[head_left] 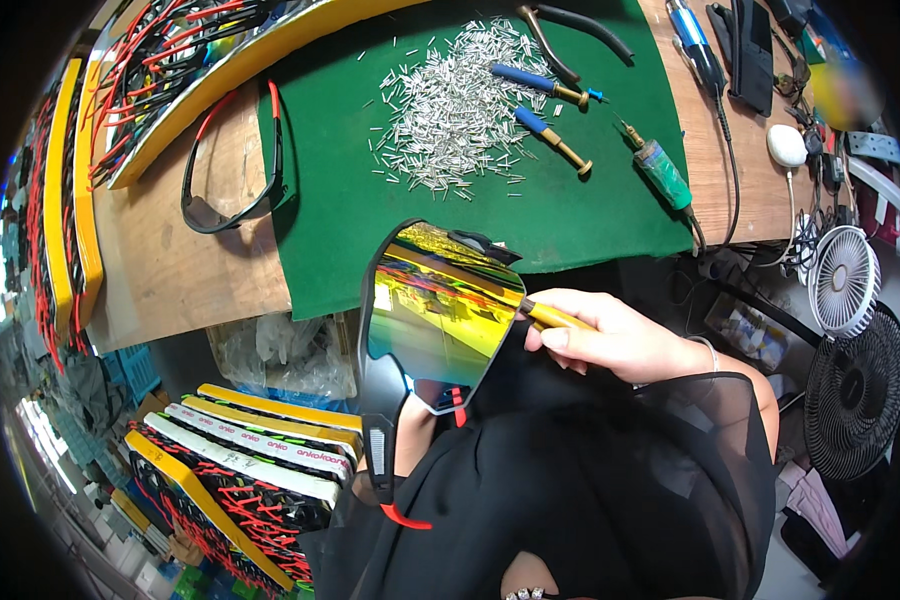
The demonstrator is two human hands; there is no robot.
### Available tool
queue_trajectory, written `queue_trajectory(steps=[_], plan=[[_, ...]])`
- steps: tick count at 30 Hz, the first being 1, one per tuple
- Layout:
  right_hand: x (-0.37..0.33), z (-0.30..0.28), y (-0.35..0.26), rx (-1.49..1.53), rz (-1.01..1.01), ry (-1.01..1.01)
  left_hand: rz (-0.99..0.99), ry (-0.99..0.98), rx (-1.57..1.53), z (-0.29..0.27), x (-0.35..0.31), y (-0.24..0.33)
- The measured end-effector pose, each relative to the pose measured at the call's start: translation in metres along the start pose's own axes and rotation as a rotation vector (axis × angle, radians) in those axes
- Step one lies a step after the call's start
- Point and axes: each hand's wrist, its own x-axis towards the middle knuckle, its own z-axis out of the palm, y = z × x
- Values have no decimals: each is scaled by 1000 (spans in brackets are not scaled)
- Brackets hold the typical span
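A pair of sunglasses (pixel 440 310) with a large mirrored yellow-green lens, black arms and red arm tips is held up in front of my body. My left hand (pixel 412 440) is behind the lower lens and holds it; the fingers are mostly hidden. My right hand (pixel 605 335) is closed round a tool with a yellow-brown handle (pixel 560 317). The tool's working end meets the frame near the upper right hinge, and its tip is hidden there. Another pair of black sunglasses with red arm tips (pixel 232 222) lies folded open at the table's left.
A heap of small silvery pins (pixel 460 110) lies on the green mat (pixel 340 190), with blue-handled tools (pixel 552 138) and a green-handled soldering-type tool (pixel 660 172) beside it. Trays of sunglasses (pixel 220 500) stand at lower left. Two fans (pixel 844 280) and cables are at right.
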Motion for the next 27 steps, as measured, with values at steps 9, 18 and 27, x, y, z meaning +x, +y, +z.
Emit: queue_trajectory(steps=[9, 18, 27], plan=[[0, 1, -2, 9, 8, 17, 54, -77, -16, -5, 3, -7], [-1, 10, 21, -1328, -589, 545, -62, -249, -225, 2, 4, 9], [-3, -1, 18, -523, -322, 199, -10, -131, -216, -1, 9, -18]])
